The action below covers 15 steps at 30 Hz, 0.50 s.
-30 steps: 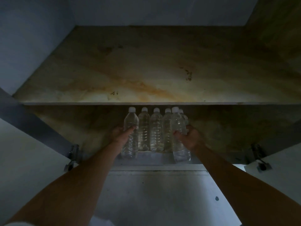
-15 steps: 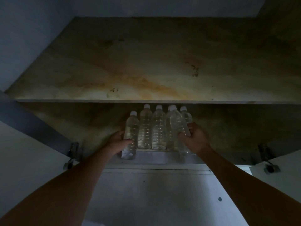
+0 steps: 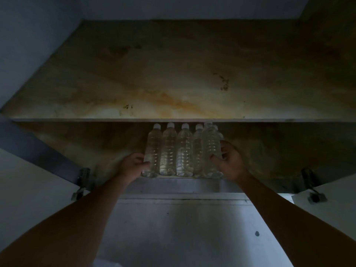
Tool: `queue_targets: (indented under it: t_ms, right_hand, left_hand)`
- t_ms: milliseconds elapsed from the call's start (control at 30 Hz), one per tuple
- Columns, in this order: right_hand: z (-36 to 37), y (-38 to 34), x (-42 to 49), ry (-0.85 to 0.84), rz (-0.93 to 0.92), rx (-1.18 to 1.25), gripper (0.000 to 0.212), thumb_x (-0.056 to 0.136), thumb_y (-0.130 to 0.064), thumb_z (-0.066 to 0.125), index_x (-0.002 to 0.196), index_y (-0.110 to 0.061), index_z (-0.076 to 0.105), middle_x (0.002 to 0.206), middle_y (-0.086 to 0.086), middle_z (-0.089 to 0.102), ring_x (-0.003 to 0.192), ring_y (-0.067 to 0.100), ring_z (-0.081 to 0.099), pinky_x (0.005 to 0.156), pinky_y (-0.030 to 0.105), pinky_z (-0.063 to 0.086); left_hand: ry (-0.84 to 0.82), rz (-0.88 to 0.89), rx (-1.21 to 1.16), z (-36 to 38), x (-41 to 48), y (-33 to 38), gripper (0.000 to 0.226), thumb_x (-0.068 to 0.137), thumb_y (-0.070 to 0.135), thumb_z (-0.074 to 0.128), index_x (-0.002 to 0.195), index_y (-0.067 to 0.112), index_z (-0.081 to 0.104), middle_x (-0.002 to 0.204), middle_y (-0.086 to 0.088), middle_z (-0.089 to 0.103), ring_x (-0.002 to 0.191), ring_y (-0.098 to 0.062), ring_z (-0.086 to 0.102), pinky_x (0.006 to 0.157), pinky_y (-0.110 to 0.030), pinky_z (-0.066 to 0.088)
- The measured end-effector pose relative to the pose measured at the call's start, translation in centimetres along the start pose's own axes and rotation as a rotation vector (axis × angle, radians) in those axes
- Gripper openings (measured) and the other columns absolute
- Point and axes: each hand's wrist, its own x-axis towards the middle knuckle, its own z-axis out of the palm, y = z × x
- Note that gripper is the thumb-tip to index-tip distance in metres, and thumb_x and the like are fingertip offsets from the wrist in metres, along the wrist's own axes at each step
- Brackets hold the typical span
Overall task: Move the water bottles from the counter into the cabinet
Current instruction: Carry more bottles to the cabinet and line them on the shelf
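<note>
Reaching up into the open cabinet (image 3: 92,143), the person has both hands closed on bottles at the two ends of a row that stands upright on the lower shelf (image 3: 173,186), very near its front edge. The left hand (image 3: 134,166) wraps the low part of the leftmost bottle (image 3: 153,149), close to its base; I judge this low hold helps to guide the base flat and tight against its neighbour. The right hand (image 3: 230,162) grips the right-end bottle (image 3: 211,149) at mid body. This one stands a little in front of the others and partly covers another bottle behind it, so it seems not yet pushed into line. The middle bottles (image 3: 185,151) touch side by side, caps just under the upper shelf (image 3: 115,120), which leaves little room to lift; sliding is probably safer. The surface they came from is not in view
</note>
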Motion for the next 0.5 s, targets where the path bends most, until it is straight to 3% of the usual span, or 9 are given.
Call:
queue_targets:
  t_ms: [100, 167, 233, 400, 500]
  right_hand:
    - [0.2, -0.3, 0.0, 0.029, -0.009, -0.016, 0.043, 0.085, -0.008, 0.077, 0.123, -0.012, 0.058, 0.097, -0.012, 0.064, 0.086, 0.004, 0.063, 0.085, 0.033, 0.057]
    - [0.2, -0.3, 0.1, 0.059, -0.044, -0.063, 0.042, 0.087, -0.014, 0.076, 0.124, -0.014, 0.056, 0.094, -0.016, 0.06, 0.081, 0.0, 0.06, 0.074, 0.019, 0.053]
    - [0.2, -0.1, 0.0, 0.071, -0.06, -0.115, 0.04, 0.09, -0.019, 0.074, 0.125, -0.016, 0.056, 0.094, -0.016, 0.06, 0.08, -0.001, 0.059, 0.068, 0.012, 0.048]
    - [0.4, 0.3, -1.5, 0.049, -0.043, -0.166, 0.055, 0.086, -0.03, 0.074, 0.137, -0.03, 0.052, 0.12, -0.003, 0.065, 0.103, 0.018, 0.067, 0.091, 0.041, 0.057]
    - [1.0, 0.0, -2.3, 0.079, -0.061, -0.252, 0.059, 0.089, -0.031, 0.068, 0.144, -0.027, 0.047, 0.121, 0.005, 0.068, 0.093, 0.024, 0.07, 0.089, 0.043, 0.058]
  left_hand:
    - [0.079, 0.04, 0.006, 0.7, -0.4, 0.7, 0.024, 0.082, 0.003, 0.081, 0.099, 0.009, 0.066, 0.094, -0.017, 0.071, 0.083, -0.029, 0.066, 0.082, -0.048, 0.056]
    - [0.132, 0.065, 0.04, 1.3, -0.9, 1.3, 0.021, 0.083, 0.007, 0.081, 0.098, 0.008, 0.065, 0.095, -0.015, 0.071, 0.079, -0.025, 0.064, 0.072, -0.036, 0.052]
    - [0.156, 0.072, 0.056, 1.5, -1.2, 1.5, 0.019, 0.084, 0.008, 0.08, 0.097, 0.009, 0.066, 0.097, -0.016, 0.073, 0.079, -0.025, 0.064, 0.072, -0.033, 0.049]
    - [0.079, 0.155, 0.234, 1.1, -2.7, 1.3, 0.032, 0.084, 0.028, 0.079, 0.109, 0.011, 0.071, 0.107, -0.014, 0.076, 0.097, -0.031, 0.072, 0.09, -0.043, 0.056]
    - [-0.008, 0.235, 0.476, 1.4, -4.2, 1.8, 0.044, 0.094, 0.036, 0.069, 0.131, 0.014, 0.063, 0.125, -0.009, 0.07, 0.112, -0.029, 0.066, 0.094, -0.035, 0.051]
